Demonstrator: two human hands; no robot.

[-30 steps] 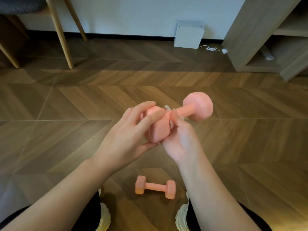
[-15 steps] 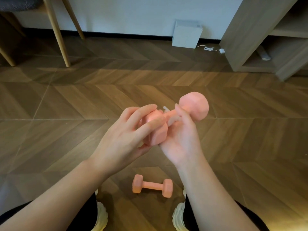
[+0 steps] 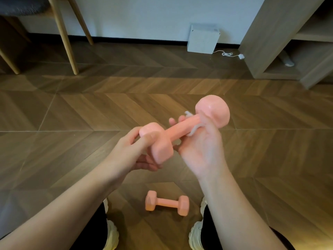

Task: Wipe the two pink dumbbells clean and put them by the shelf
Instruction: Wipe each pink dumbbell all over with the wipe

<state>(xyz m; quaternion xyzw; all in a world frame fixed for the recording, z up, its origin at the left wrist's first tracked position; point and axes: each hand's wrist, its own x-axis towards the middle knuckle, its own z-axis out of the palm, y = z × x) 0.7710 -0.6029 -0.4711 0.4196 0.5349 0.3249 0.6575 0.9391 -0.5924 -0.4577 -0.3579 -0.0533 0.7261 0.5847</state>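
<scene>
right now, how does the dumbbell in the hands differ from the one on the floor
1. The held dumbbell is lifted and tilted; the floor dumbbell lies flat on the wooden floor.
2. The left hand grips one head of the held dumbbell and the right hand wraps a white wipe round its bar; the floor dumbbell is untouched.
Both are pink, with the same shape.

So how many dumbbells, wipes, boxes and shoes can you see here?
Pink dumbbells: 2, the held dumbbell and the floor dumbbell
White wipe: 1
White box: 1
White shoes: 2, the left shoe and the right shoe
Total: 6
</scene>
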